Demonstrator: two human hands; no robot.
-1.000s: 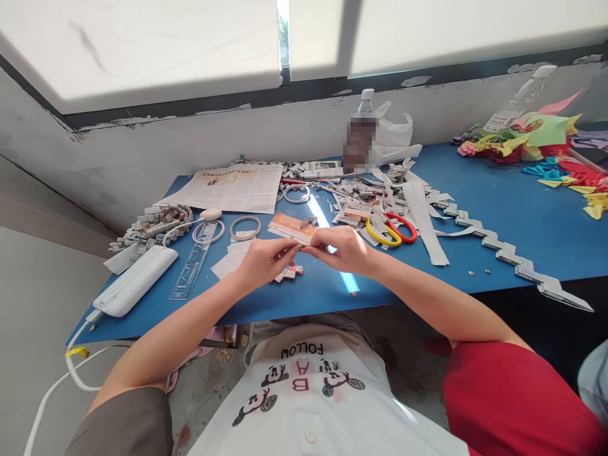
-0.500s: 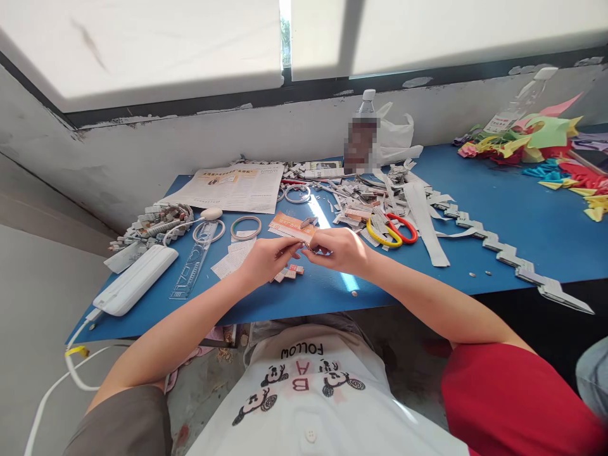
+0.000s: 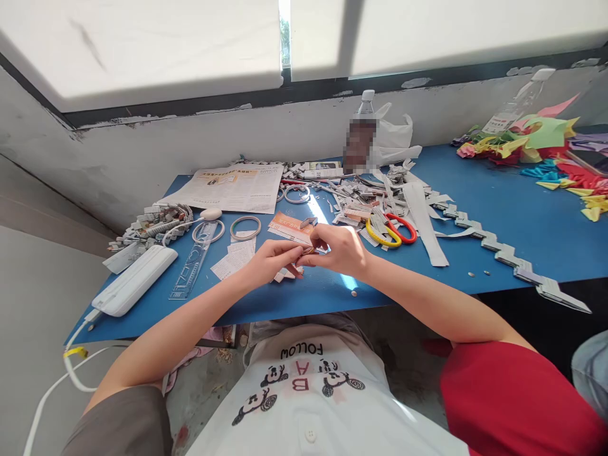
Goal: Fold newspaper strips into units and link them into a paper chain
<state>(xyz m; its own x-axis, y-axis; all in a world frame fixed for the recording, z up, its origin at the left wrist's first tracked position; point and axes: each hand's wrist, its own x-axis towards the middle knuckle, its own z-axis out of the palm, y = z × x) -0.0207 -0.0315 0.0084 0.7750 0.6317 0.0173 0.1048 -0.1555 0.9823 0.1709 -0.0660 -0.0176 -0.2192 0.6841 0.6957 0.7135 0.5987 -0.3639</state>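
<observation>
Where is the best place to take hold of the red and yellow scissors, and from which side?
Probably at the two handle loops of the scissors, from above and the near side: they lie flat, loops toward the table's front edge, blades buried under the paper scraps.

Blue table, newspaper, scissors, ruler, paper scraps

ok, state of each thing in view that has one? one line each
left hand: pinched on small folded paper piece
right hand: pinched on the same piece
scissors: lying flat, closed, on blue table
newspaper: spread open, flat
bottle: upright, capped
clear ruler: lying flat
tape ring: lying flat
folded paper chain: stretched out along the table
</observation>
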